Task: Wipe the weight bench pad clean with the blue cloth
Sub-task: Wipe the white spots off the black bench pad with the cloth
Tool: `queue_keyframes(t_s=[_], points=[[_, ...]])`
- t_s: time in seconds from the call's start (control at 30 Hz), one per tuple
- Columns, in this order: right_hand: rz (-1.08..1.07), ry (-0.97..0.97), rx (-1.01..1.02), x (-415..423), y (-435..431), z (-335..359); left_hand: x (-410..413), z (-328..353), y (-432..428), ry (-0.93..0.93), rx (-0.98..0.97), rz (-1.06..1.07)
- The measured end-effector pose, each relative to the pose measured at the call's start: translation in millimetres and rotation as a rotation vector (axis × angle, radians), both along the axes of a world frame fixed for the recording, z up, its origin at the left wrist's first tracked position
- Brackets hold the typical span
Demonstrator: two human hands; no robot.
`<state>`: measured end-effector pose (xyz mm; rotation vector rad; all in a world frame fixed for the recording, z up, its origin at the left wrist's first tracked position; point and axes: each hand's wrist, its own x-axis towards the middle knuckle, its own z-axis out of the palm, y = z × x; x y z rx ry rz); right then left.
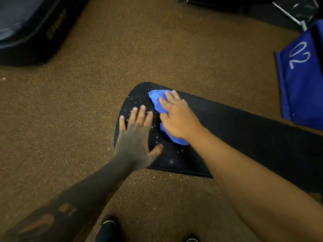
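Observation:
The black weight bench pad (244,126) runs from the centre to the right edge, with a rounded end on the left. White specks and droplets dot that rounded end. The blue cloth (157,100) lies bunched on the pad near the rounded end. My right hand (176,116) presses flat on top of the cloth, fingers spread, covering its middle. My left hand (136,138) rests flat on the pad's rounded end, just left of the cloth, fingers apart, holding nothing.
Speckled brown rubber floor (87,110) surrounds the bench. A dark padded machine base (26,32) sits at top left. A blue fabric item marked 02 (302,81) stands at the right. Dark metal equipment (295,9) is at top right. My shoes (106,229) show at the bottom.

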<state>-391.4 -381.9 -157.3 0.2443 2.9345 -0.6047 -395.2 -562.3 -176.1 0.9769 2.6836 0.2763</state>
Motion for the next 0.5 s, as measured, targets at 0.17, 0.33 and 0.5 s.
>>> queue_keyframes(t_s=[0.17,0.33,0.5], points=[[-0.004,0.002,-0.045,1,7,2,-42,-1,0,-0.225,0.312,0.45],[-0.03,0.048,-0.054,12,-13,-20,-63,-13,-12,-0.584,0.575,0.647],[-0.345,0.084,-0.028,-24,-12,-21,-66,-15,-19,-0.698,0.633,0.662]])
